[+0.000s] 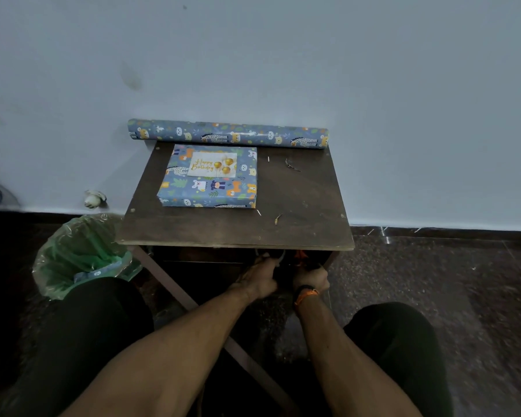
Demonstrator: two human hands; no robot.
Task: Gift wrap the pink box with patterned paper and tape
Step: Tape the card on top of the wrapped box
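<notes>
Dark wood makes up the small table (pixel 283 206), the landmark that stands against a pale blue wall (pixel 283 55). Left of the table's near corner sits a bin lined with a green plastic bag (pixel 79 254). Along the table's far edge, against the wall, lies a roll of patterned paper (pixel 227 133), blue with cartoon animals. On the left half of the tabletop rests the box (pixel 209 177), fully covered in the same patterned paper, with a white "Happy Birthday" card (pixel 212 165) on its top face. Right of the box, a few small paper scraps (pixel 291 165) lie scattered on the bare wood. Below the table's near edge, both hands reach into the shadow under the top. The left hand (pixel 257 279) is curled round something pale and ring-shaped, possibly a tape roll, though it is too dim to be sure. The right hand (pixel 310 278), with an orange band (pixel 306 294) at the wrist, is clenched round an orange-handled object that cannot be made out clearly.
</notes>
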